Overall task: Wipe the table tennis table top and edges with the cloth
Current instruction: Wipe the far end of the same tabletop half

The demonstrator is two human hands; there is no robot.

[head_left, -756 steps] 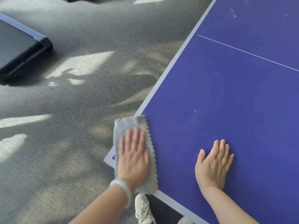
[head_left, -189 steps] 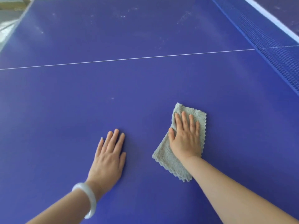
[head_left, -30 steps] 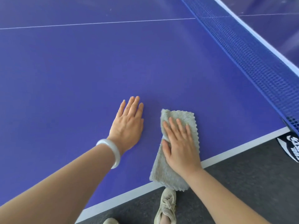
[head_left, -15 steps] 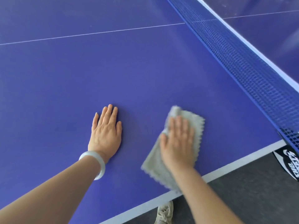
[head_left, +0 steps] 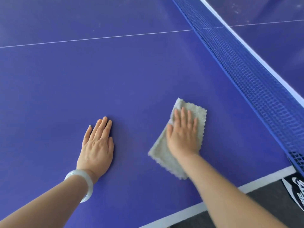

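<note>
Grey terry cloth [head_left: 161,156] with a scalloped hem lies flat on the blue table [head_left: 131,79], on the near half, between the left hand and the net. It lies diagonally, with the far corner toward the net and the near corner toward the white border [head_left: 189,209] along the table side. The far corner is slightly bunched. The near end is blurred.

Right hand [head_left: 182,135]: released, not clenched. The palm is down on the far part of the cloth, with the fingers straight and slightly spread and the thumb at the cloth's left hem. The hand presses the cloth against the table without gripping it. Cloth shows past the fingertips, to the right of the hand and beneath the wrist.

Left hand [head_left: 97,145]: released, holding nothing. The palm is flat on the bare table with the fingers straight and close together, well apart from the cloth. A pale bangle [head_left: 82,180] sits on the wrist.

Net [head_left: 246,76]: blue mesh with a white top band, running from upper centre to the lower right. The cloth is near it but not touching.

A thin white line [head_left: 98,37] crosses the table beyond both hands and meets the net. Pale smudges [head_left: 236,10] mark the half beyond the net. Dark grey floor [head_left: 271,195] shows past the border, with a black-and-white label [head_left: 294,190] under the net end.
</note>
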